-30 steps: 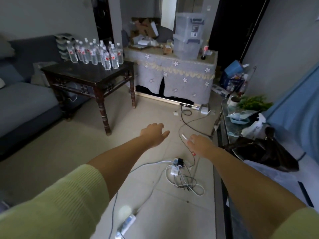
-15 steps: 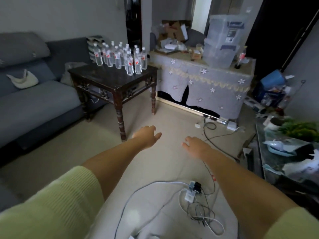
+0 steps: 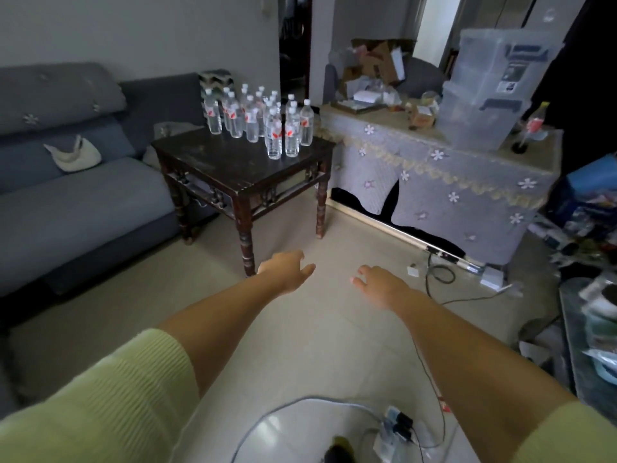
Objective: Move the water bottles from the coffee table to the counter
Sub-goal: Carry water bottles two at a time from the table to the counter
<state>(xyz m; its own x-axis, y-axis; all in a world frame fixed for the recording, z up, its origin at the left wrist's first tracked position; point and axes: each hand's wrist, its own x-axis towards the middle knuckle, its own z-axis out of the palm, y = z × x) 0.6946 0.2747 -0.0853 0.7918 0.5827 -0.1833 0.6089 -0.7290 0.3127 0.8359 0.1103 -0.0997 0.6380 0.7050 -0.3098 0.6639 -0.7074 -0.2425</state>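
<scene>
Nearest the camera at 6 o'clock, loose cables (image 3: 334, 404) and a power adapter (image 3: 399, 424) sprawl over the floor tiles: a snag underfoot looks like the likeliest stumble here. Above them both arms reach forward. The left hand (image 3: 286, 271) at 12 o'clock has relaxed, slightly spread fingers and holds nothing; the right hand (image 3: 380, 285) at 1 o'clock is the same, bare and loose. Up at 11 o'clock stands the dark coffee table (image 3: 233, 168), the water bottles (image 3: 263, 123) huddled tight on its far corner, none lifted yet. Packed so close, 1 careless grab could topple its neighbours like skittles. Their labels show red marks, but no writing is readable. At 1 o'clock the cloth-draped counter (image 3: 434, 175) is crowded with clear storage bins (image 3: 490, 91) whose sticker is too small to read.
</scene>
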